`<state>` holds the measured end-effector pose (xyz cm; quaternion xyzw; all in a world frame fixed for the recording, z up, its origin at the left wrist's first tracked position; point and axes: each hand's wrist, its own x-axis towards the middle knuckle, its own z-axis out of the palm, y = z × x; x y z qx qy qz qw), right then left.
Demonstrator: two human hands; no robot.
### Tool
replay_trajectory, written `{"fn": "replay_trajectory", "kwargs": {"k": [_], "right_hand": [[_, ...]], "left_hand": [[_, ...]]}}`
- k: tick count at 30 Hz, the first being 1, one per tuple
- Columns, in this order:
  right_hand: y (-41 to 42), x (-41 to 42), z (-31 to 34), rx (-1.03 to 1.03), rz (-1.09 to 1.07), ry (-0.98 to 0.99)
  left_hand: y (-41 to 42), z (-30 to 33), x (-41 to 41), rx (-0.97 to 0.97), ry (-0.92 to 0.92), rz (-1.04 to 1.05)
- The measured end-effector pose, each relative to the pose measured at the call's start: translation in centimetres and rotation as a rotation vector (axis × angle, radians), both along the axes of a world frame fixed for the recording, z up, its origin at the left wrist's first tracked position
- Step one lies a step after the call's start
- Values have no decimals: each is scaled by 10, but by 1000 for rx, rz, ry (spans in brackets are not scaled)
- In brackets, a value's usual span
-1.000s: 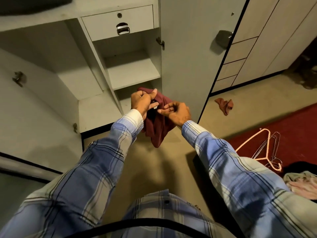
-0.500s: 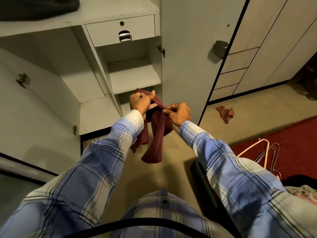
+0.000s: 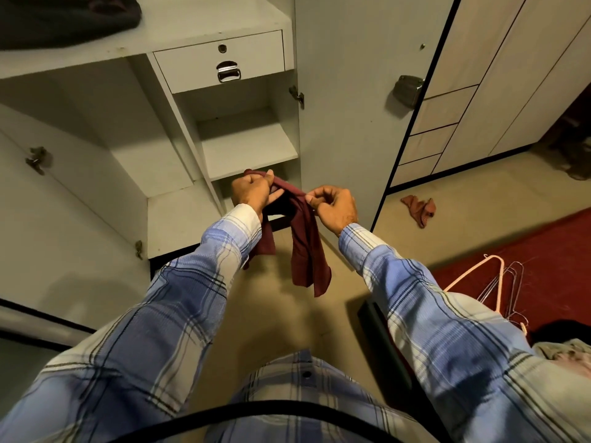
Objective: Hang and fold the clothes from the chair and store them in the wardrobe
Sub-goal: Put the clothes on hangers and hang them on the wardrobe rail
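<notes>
A maroon cloth [image 3: 305, 251] hangs in front of the open wardrobe [image 3: 246, 148], stretched between both hands at its top edge. My left hand [image 3: 251, 191] grips one end in a closed fist. My right hand [image 3: 334, 204] pinches the other end between thumb and fingers. Two strips of the cloth dangle below the hands, over the beige floor. More clothes [image 3: 566, 354] lie at the right edge, low in the view.
The wardrobe has a drawer [image 3: 220, 59], a bare shelf [image 3: 249, 148] and open doors on both sides. A dark garment [image 3: 64, 17] lies on its top shelf. A rust cloth [image 3: 419, 209] lies on the floor. Hangers [image 3: 492, 282] rest on the red rug.
My hands have drawn apart, pulling the maroon cloth's top edge taut. The bunched cloth has opened out and now hangs lower in two strips.
</notes>
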<state>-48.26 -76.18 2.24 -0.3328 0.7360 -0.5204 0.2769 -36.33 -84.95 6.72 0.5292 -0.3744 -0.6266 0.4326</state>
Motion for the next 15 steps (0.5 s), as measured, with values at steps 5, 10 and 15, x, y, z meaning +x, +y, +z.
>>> {"fn": "replay_trajectory", "kwargs": {"k": [5, 10, 15], "right_hand": [[-4, -1, 1, 5, -32, -165], [-11, 4, 13, -112, -128, -587], [-12, 3, 24, -167, -122, -712]], "left_hand": [[10, -3, 8, 69, -115, -300], [26, -27, 7, 31, -290, -465], [28, -49, 6, -106, -551, -441]]}}
